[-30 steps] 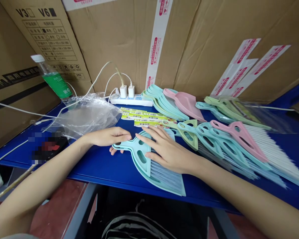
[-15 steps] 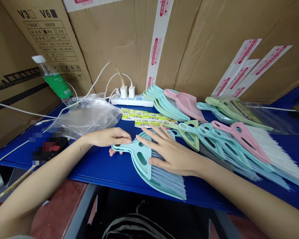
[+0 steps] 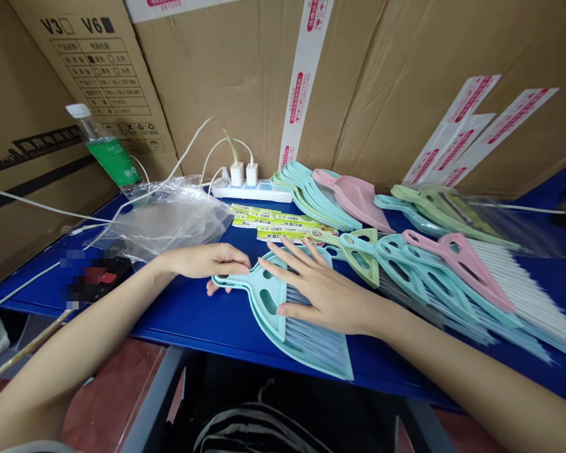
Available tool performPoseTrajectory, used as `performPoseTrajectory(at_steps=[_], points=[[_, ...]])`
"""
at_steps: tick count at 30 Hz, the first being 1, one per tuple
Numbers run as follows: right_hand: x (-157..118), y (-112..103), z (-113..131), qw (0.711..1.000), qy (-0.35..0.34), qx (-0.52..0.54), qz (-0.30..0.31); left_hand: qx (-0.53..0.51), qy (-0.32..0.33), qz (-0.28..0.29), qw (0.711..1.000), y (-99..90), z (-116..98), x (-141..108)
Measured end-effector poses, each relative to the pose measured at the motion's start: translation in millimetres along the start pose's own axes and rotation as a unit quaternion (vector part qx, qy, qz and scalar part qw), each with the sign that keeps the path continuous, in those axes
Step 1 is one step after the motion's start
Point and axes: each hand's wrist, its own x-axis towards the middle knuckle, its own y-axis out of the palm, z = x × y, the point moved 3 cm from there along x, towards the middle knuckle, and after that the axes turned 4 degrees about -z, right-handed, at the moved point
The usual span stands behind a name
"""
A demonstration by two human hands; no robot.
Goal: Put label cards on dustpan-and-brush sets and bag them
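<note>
A light blue hand brush (image 3: 270, 301) with grey-blue bristles lies on top of a matching dustpan (image 3: 306, 362), their handles lined up at the left. My left hand (image 3: 212, 260) grips both handles, thumb above and fingertips curled beneath. Across the bristles and the brush head rests my right hand (image 3: 318, 289), flat with its fingers spread. To the right lie more brushes in a row: a green one (image 3: 368, 267), light blue ones (image 3: 396, 264) and a pink one (image 3: 476, 270).
Behind are stacked blue and green dustpans (image 3: 306, 195), a pink dustpan (image 3: 356, 195), printed card strips (image 3: 283, 223) and a power strip (image 3: 268, 192). Clear plastic bags (image 3: 170, 220), a bottle (image 3: 108, 154) and a black device (image 3: 101, 277) sit left. A bagged set (image 3: 453, 211) lies back right.
The hands and the brush with its dustpan stay nearly as they were; my right hand has shifted very slightly left over the bristles. The whole view has moved a little.
</note>
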Motion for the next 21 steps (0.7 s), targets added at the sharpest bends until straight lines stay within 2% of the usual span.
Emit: performPoseTrajectory(at_steps=[7,21], points=[[0.5,1.5,1.4,1.000,0.008,-0.020,0.008,-0.003,0.005,0.007,1.000,1.0,4.7,-0.1],[0.2,0.5,-0.8,0.999,0.022,-0.046,-0.008,0.109,-0.014,0.030,0.993,-7.1,-1.8,-9.3]])
